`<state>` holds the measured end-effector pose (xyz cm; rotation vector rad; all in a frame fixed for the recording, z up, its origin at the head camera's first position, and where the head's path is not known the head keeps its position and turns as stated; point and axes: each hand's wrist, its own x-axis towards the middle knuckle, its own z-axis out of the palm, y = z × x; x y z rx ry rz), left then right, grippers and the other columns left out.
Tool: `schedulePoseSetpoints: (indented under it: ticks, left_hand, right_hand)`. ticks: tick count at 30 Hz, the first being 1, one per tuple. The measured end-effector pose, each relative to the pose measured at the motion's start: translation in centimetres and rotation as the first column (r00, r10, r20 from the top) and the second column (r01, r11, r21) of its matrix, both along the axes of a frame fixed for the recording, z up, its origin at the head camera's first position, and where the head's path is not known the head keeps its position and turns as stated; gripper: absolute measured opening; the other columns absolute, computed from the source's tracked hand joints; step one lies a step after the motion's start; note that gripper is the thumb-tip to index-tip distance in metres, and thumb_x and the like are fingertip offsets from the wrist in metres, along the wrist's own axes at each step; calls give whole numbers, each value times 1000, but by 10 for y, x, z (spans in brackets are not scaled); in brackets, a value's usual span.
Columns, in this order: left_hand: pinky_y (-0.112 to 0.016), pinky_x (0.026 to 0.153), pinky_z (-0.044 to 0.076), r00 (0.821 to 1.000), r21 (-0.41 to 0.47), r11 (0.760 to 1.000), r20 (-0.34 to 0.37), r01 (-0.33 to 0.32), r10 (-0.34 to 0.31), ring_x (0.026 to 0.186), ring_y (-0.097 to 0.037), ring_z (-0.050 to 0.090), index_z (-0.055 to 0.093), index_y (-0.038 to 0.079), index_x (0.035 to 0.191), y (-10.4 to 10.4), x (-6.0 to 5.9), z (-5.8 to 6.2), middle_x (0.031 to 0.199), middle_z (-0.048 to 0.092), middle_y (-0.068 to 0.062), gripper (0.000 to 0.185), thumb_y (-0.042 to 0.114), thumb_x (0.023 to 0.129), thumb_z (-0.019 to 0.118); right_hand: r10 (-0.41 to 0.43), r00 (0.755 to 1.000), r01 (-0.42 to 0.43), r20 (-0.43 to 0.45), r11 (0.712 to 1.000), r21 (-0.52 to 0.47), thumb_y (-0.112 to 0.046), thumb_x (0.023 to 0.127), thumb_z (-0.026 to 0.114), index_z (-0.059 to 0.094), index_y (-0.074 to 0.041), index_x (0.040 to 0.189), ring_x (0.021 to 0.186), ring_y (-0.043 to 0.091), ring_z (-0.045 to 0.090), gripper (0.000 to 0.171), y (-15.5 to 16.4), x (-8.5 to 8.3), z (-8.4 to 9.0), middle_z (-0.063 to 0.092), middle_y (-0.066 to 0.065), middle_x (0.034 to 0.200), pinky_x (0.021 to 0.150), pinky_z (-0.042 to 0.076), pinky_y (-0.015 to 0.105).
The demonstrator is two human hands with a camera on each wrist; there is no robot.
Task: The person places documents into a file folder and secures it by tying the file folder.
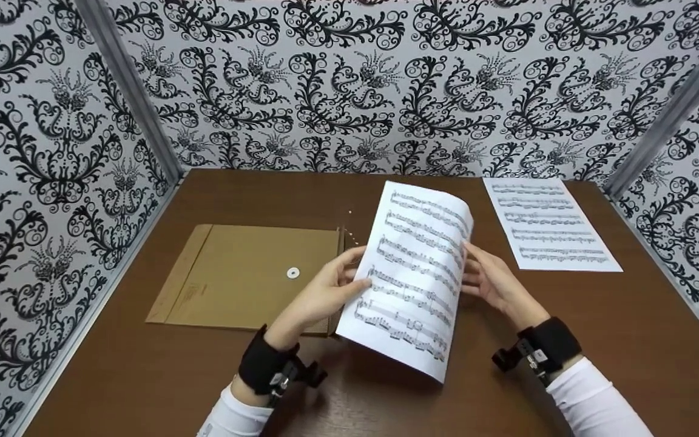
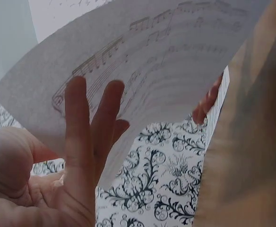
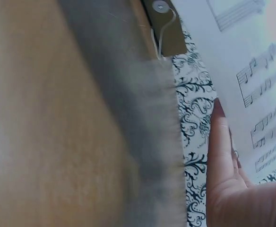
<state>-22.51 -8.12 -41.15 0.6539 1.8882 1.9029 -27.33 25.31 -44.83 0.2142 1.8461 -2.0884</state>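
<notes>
Sheet music (image 1: 413,279) printed with several rows of notes is held up tilted over the table, its right side bending away. My left hand (image 1: 331,288) pinches its left edge, thumb on the printed face and fingers behind. In the left wrist view, those fingers (image 2: 79,137) spread against the back of the paper (image 2: 185,90). On the opposite edge, my right hand (image 1: 498,282) grips the paper, with some fingertips hidden behind it. Left of the music lies a brown cardboard envelope (image 1: 258,255) with a white round button (image 1: 292,273), close to my left hand.
Another page of music (image 1: 553,224) lies flat at the back right of the brown table (image 1: 598,321). Patterned black-and-white walls (image 1: 355,85) enclose the table at the back and sides. A pale string (image 3: 161,35) hangs from the envelope's button in the right wrist view.
</notes>
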Motion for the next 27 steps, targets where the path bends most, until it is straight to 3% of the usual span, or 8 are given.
schedulePoseSetpoints:
  ticks: [4,7,20,27]
  left_hand:
    - [-40,74,65,999,-15,1000,37,-15,15,85,-14,76,27,8,160,-9,-6,-1,125,67,-33,63,-2,102,49]
    - [-40,73,65,999,-45,999,49,-18,20,84,-15,76,27,8,160,-14,-10,-3,124,67,-32,63,-2,102,49]
    - [-34,71,64,998,-160,987,56,-15,24,80,-13,73,26,4,160,-25,-19,-12,122,67,-34,60,1,103,48]
    - [-33,69,64,998,-150,989,57,8,1,79,-12,73,24,3,160,-28,-20,-15,122,67,-35,61,-1,103,46]
  right_hand:
    - [-41,999,40,-32,999,-34,-32,105,57,52,-16,120,78,7,72,23,6,-2,1,73,-10,90,71,59,22]
    - [-56,997,55,-46,998,-27,-25,104,61,54,-17,116,75,7,73,16,9,-4,1,74,-9,87,65,58,20]
    - [10,983,1,-184,998,59,-14,101,64,44,-2,140,81,9,77,45,15,-9,7,78,-8,92,72,62,23]
    - [2,979,16,-205,996,84,-14,100,65,52,-9,133,81,8,75,35,17,-6,10,79,-10,91,69,61,22]
